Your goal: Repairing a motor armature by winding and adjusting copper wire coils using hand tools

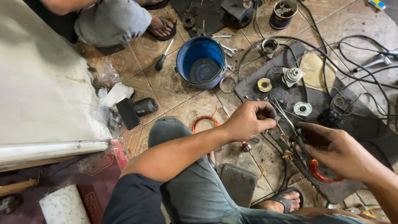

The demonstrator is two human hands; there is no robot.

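Copper wire coil (322, 173), thin, glossy, looped

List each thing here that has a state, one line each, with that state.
left hand: pinched shut on thin wire ends
right hand: closed around pliers
pliers: held, tips at the wires
blue bucket: upright, open, no liquid visible
copper wire coil: hanging below right hand
screwdriver: lying flat on floor

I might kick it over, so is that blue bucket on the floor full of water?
No, the blue bucket stands open and its dark bottom shows, with no water filling it.
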